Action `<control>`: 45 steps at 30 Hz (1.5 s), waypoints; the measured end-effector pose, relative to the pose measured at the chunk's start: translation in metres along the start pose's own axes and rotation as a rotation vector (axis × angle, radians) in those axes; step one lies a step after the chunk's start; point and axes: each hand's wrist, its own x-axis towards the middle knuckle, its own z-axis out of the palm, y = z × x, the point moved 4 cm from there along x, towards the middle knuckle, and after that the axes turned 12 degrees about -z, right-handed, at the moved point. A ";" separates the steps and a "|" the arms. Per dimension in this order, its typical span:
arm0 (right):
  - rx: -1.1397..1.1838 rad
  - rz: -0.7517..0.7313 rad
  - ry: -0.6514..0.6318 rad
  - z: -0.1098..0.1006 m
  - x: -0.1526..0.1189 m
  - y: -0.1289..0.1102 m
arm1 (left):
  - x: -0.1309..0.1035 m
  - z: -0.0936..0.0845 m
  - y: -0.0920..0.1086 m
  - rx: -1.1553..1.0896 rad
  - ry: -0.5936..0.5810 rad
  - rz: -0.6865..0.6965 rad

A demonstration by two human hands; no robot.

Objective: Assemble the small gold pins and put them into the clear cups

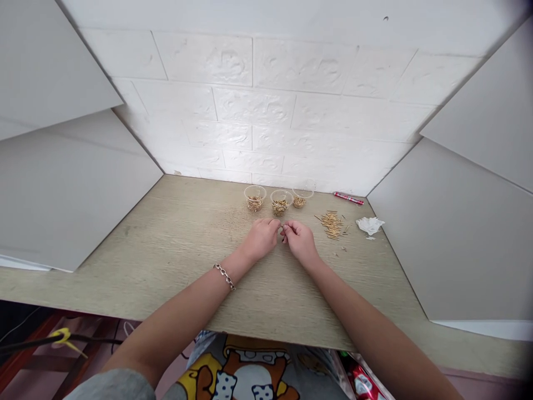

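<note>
My left hand (pixel 263 236) and my right hand (pixel 298 239) meet fingertip to fingertip above the table. Both are closed in a pinch; between them is something too small to make out. Just beyond my fingers stand clear plastic cups holding small gold-coloured metal pieces: a left cup (pixel 255 199), a middle cup (pixel 282 203) and a right cup (pixel 302 194). To the right of my right hand lies a loose pile of thin gold-coloured pins (pixel 332 225). Many tiny gold-brown pieces (pixel 235 222) are scattered on the tabletop beyond my left hand.
The wooden tabletop (pixel 166 233) ends at a white brick-patterned wall (pixel 250 105). Grey panels flank it, one left (pixel 79 183) and one right (pixel 453 239). A red tube-like packet (pixel 348 198) and a crumpled white tissue (pixel 370 224) lie at the right.
</note>
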 end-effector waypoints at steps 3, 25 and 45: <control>-0.115 -0.079 0.009 -0.001 -0.002 -0.005 | 0.000 -0.001 0.000 -0.053 -0.013 0.002; -0.422 -0.454 -0.079 -0.006 -0.002 -0.031 | 0.003 -0.007 -0.010 -0.469 -0.194 -0.229; -0.366 -0.342 -0.004 -0.015 0.000 -0.025 | 0.011 0.000 -0.026 -0.563 -0.284 -0.257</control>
